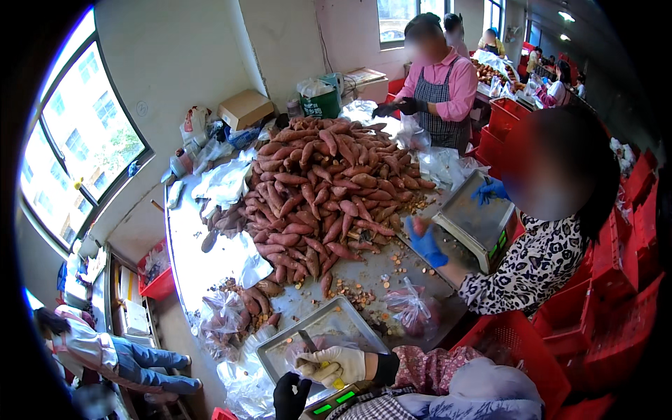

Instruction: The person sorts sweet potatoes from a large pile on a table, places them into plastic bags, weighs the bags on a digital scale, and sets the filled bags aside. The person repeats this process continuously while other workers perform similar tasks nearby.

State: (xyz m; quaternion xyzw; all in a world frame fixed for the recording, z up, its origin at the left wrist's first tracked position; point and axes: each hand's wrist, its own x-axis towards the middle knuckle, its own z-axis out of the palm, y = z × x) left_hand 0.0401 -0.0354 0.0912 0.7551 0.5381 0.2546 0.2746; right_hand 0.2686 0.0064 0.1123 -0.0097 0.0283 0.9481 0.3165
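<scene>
My right hand [332, 366], in a whitish work glove with a dark cuff, is closed around a knife [306, 341]. The knife's dark blade points up and away, and a yellow bit of handle shows below the fist. Beneath that hand lies the metal tray [359, 323] of a scale with a lit green display [346, 397]. A clear plastic bag lies in the tray, its contents hard to make out. My left hand [290, 397], black-gloved, is at the tray's near edge, fingers curved but apart, with nothing visible in them. Beyond rises a large heap of sweet potatoes [315, 189].
Cut ends litter the metal table [294, 306]. A knotted bag of sweet potatoes [413, 308] lies right of my tray. A co-worker's blue-gloved hand [424, 243] holds a sweet potato beside a second scale [476, 217]. Red crates [518, 343] stand at right; another worker [448, 84] stands across.
</scene>
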